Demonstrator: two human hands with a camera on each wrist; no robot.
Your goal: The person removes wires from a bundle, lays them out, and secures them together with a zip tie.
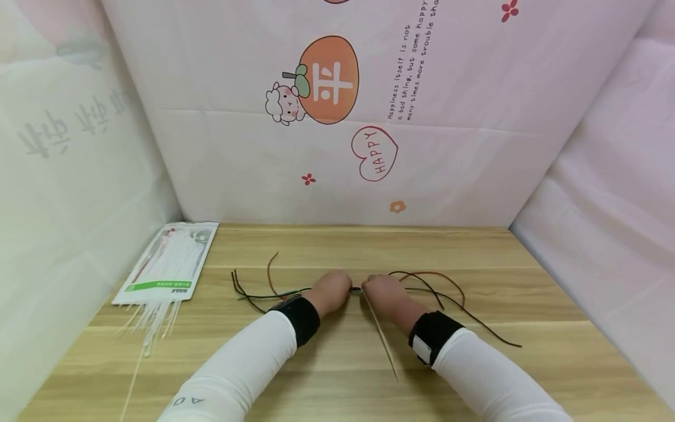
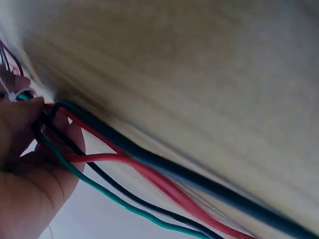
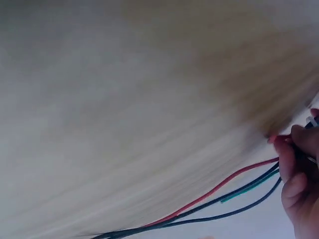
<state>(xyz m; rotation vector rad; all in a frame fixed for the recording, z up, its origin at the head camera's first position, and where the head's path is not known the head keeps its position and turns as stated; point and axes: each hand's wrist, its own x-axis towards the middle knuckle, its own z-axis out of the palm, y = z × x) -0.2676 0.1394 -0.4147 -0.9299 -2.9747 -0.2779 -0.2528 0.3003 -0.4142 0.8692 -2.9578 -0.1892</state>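
Observation:
Between my two hands runs a bundle of thin wires, some black, some red and some green; its left ends (image 1: 248, 296) and right ends (image 1: 485, 327) spread over the table. My left hand (image 1: 332, 290) pinches the bundle just left of its middle. In the left wrist view a red wire (image 2: 169, 190) and a green wire (image 2: 112, 196) trail from those fingers. My right hand (image 1: 387, 296) grips the bundle close by, its fingers curled round the wires. A white cable tie (image 2: 12, 96) loops the bundle between the hands, and its long tail points toward me.
At the left lies a plastic packet (image 1: 163, 269) of white cable ties, with several ties (image 1: 153, 319) sticking out of its near end. One loose tie (image 1: 132, 387) reaches to the front edge. White printed cloth (image 1: 237, 170) walls the wooden table (image 1: 327, 375) at the back and sides.

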